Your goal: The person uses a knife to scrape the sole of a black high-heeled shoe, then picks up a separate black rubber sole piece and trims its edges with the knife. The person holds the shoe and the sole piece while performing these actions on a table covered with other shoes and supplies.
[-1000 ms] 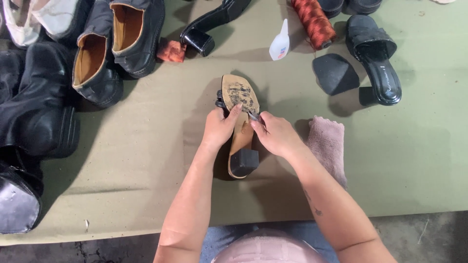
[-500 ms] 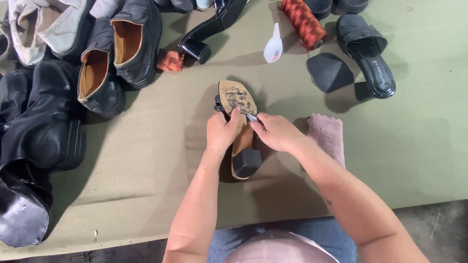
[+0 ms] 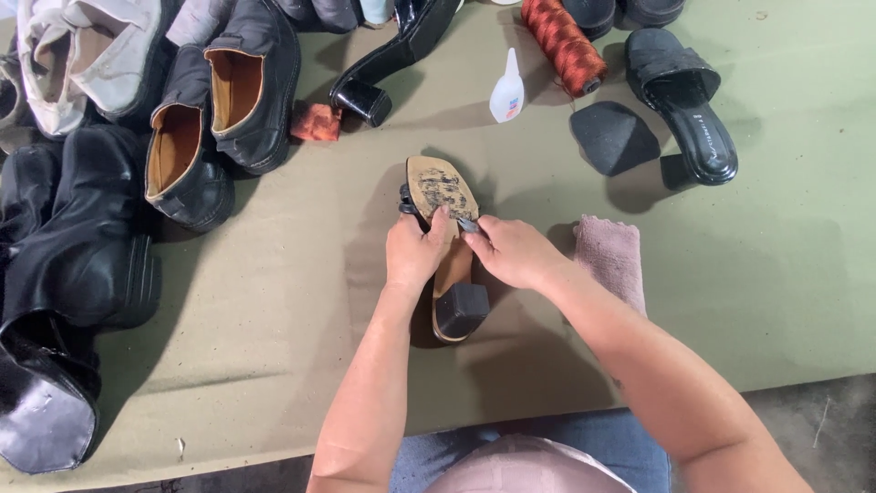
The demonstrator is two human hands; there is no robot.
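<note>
Upturned sandal (image 3: 444, 196) lying long axis away from body, gripped by left hand (image 3: 412, 256); right hand (image 3: 513, 253) pinching small tool (image 3: 468, 224) against sole.

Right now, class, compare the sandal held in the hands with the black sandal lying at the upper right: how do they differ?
The held sandal is turned sole up, its tan, scuffed sole showing; the black sandal lies right way up, footbed showing. The left hand and right hand grip the held sandal; the black sandal lies untouched. The held sandal's front sole is bare, while a loose black sole piece lies beside the black sandal. Both have block heels.
</note>
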